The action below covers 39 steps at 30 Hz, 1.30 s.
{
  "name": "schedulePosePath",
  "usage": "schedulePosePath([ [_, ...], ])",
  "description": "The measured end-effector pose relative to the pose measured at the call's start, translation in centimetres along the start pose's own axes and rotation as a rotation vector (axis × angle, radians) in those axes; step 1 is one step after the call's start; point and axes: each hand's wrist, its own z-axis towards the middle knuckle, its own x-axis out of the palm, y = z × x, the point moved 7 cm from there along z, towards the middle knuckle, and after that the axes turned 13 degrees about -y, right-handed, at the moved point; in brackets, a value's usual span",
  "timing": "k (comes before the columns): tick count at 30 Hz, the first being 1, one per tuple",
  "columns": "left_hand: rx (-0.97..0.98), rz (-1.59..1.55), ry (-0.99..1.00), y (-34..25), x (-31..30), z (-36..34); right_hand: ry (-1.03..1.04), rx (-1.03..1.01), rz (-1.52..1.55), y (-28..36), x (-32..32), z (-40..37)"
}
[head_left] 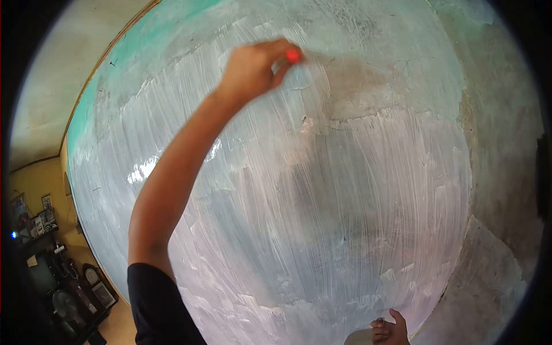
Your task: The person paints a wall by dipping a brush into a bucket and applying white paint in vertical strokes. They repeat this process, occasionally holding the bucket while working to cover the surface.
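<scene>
My left hand (259,68) is raised in front of the upper wall, at the end of a bare arm with a black sleeve. Its fingers and thumb are closed on a red-handled tool (293,55); motion blurs the tool's working end, so its kind does not show. White, wet-looking streaked coating (345,190) covers much of the wall (397,86). Low at the bottom edge is my right hand (392,331), thumb up and fingers curled. What those fingers hold is too small to make out. Beside them, a pale rounded shape (359,338) is cut off by the frame.
Green paint (149,29) shows along the upper left of the wall, where a nail (113,62) sticks out. A bare grey wall (500,144) adjoins at the right. Far left, dark shelves (63,282) hold frames, a fan and other household items.
</scene>
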Motion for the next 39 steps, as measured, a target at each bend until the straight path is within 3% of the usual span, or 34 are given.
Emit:
schedulePosePath([
  [2,0.011,-0.096,0.179,-4.5,-0.3,-0.8,0.002,0.011,0.012,0.2,0.2,0.2],
  [4,-0.274,-0.309,0.251,-4.4,-1.1,0.7,0.013,0.029,0.023,0.1,1.2,0.9],
  [6,-0.373,-0.304,0.318,-1.5,-0.6,2.7,-0.048,-0.011,0.026,0.1,1.5,1.0],
  [7,-0.272,-0.213,0.302,0.4,0.0,3.4,-0.050,-0.013,0.023,0.2,1.4,1.2],
  [9,-0.274,-0.203,0.227,5.9,1.4,4.4,-0.010,-0.077,-0.027,0.6,1.4,1.8],
  [10,-0.487,-0.305,0.177,9.8,2.3,4.4,-0.005,-0.079,-0.027,0.8,1.3,2.1],
  [12,-0.493,-0.176,0.094,13.5,1.1,7.0,0.061,-0.074,-0.018,1.3,1.4,2.0],
  [17,-0.283,0.120,-0.162,16.4,-0.1,9.7,0.077,-0.054,0.014,2.2,1.9,0.7],
  [19,-0.199,0.212,-0.136,15.5,0.6,8.8,0.099,-0.035,0.037,2.2,1.8,0.5],
  [20,-0.249,0.158,-0.080,14.7,1.3,7.8,0.091,-0.016,0.036,2.1,1.7,0.3],
  [22,-0.031,0.257,-0.145,11.9,1.9,5.7,0.088,0.002,0.036,2.1,1.4,-0.1],
  [25,0.025,0.063,-0.093,5.0,2.0,2.8,0.057,0.001,0.027,2.3,0.9,-0.4],
  [28,0.073,-0.102,0.009,-3.4,1.7,0.3,-0.037,-0.078,-0.011,2.8,-0.5,-0.9],
  [32,-0.016,-0.245,0.177,-11.4,1.5,-0.7,-0.098,-0.113,-0.015,2.5,-0.1,-2.4],
  [34,-0.085,-0.312,0.261,-11.9,1.9,-0.1,-0.145,-0.161,-0.013,2.7,-0.4,-2.9],
  [37,-0.305,-0.546,0.323,-7.5,4.5,1.1,-0.125,-0.159,0.016,2.7,-1.0,-3.4],
  [38,-0.415,-0.407,0.392,-4.8,5.3,1.8,-0.117,-0.166,0.016,2.7,-1.4,-3.5],
  [39,-0.380,-0.305,0.326,-1.8,5.7,3.0,-0.110,-0.172,0.015,2.8,-1.6,-3.6],
])
